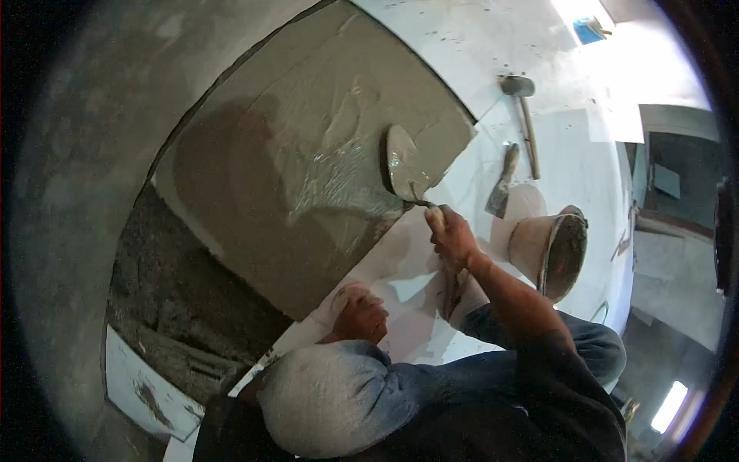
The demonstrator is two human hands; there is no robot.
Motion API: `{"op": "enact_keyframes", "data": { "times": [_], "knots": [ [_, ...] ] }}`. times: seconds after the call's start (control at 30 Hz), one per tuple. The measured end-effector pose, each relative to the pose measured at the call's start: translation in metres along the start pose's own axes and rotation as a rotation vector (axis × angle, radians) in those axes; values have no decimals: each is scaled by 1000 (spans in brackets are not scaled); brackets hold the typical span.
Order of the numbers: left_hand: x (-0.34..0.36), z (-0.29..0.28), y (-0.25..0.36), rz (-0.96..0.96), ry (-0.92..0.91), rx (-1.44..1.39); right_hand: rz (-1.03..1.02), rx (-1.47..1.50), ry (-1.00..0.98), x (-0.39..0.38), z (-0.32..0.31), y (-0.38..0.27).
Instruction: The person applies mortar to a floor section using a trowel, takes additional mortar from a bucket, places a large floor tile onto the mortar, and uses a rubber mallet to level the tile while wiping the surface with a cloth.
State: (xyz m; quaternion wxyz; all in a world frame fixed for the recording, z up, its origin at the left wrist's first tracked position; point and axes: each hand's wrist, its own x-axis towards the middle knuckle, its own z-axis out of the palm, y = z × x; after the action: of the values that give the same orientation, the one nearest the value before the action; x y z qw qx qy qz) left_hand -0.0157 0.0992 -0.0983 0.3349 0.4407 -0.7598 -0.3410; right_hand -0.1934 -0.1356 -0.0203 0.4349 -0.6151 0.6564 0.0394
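"Where's that trowel (402,165)?"

"Over the grey mortar (304,158), near the edge of the white tiles (381,266); the right hand (456,240) grips its handle (436,221)."

"And the left hand (362,316)?"

"Half-curled near the mortar's lower edge; I can't tell if it holds anything."

"How would you work it well?"

"I'd hold the blade nearly flat, press evenly over those ridges (339,114) and spare the tiles."

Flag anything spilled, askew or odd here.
Dark smear on the white tile, lower left; white floor specked near the mallet. Both look like stray dirt, outside the mortar. The bucket looks tipped, but fisheye bending may cause that.
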Motion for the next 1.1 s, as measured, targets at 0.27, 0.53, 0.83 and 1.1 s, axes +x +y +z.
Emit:
{"op": "enact_keyframes", "data": {
  "times": [0.27,0.53,0.83,1.1],
  "knots": [
    [0,1,5,14,5,11,-230,-261,-336,-62,64,-7],
    [1,2,5,34,16,21,-400,-752,-417,18,-41,-25],
    [4,0,3,31,11,19,-371,-1014,-263,110,-83,-74],
    [8,-5,4,8,45,37,-382,-1145,-520,78,-46,-74]
  ]
}}
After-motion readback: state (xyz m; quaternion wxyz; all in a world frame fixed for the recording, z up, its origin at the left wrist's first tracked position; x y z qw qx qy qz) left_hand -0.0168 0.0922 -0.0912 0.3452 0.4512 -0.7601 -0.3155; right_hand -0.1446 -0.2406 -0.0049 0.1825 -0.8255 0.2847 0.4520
